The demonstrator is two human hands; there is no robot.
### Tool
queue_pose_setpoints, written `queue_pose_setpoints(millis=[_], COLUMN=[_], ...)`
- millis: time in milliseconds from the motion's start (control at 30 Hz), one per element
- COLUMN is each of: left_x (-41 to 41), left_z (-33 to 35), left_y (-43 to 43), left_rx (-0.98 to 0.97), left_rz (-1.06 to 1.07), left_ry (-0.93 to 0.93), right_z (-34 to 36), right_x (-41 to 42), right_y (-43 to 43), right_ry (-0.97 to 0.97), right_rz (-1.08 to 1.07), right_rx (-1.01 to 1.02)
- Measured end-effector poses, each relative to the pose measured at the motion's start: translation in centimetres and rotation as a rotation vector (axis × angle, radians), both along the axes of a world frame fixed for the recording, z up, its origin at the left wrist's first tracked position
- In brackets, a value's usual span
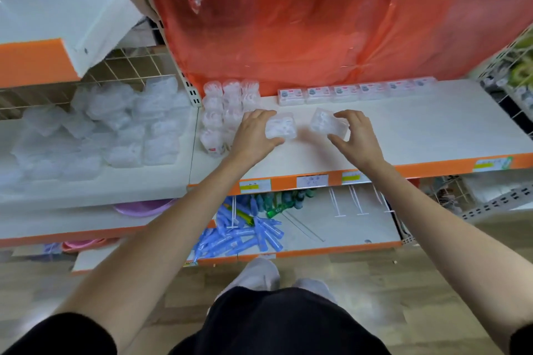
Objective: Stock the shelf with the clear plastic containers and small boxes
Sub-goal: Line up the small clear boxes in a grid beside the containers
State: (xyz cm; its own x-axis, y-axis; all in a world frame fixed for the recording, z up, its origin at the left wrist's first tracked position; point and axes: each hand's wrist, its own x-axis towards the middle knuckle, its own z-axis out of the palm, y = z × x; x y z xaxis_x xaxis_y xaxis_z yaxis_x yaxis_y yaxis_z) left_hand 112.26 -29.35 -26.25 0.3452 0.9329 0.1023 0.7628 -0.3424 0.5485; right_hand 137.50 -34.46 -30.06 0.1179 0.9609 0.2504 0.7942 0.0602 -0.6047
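- Left hand [253,135] curls around a clear container [281,127]; stacked containers [222,112] crowd its 10 o'clock.
- Right hand [354,135] pinches a second container [326,124]; small boxes [354,91] line 12 o'clock.

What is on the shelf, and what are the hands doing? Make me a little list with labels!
left grip: holds left container
right grip: holds right container
shelf: white top, orange front edge
stack: clear containers at the shelf's left end
boxes: one row along the back
lower shelf: blue tubes in a heap
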Motion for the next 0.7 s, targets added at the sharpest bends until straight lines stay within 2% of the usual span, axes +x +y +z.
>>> queue_pose_setpoints(millis=[467, 700], left_x=[7.4, 9.3], left_z=[-2.1, -3.9], left_y=[5.5, 6.2], left_rx=[-0.143, -0.171], left_rz=[-0.036, -0.078], left_ry=[-0.021, 0.035], right_z=[-2.2, -4.6], right_x=[6.6, 9.9], right_y=[3.7, 5.2], right_ry=[-0.098, -0.094], right_rz=[-0.043, -0.086], right_rx=[-0.137, -0.204])
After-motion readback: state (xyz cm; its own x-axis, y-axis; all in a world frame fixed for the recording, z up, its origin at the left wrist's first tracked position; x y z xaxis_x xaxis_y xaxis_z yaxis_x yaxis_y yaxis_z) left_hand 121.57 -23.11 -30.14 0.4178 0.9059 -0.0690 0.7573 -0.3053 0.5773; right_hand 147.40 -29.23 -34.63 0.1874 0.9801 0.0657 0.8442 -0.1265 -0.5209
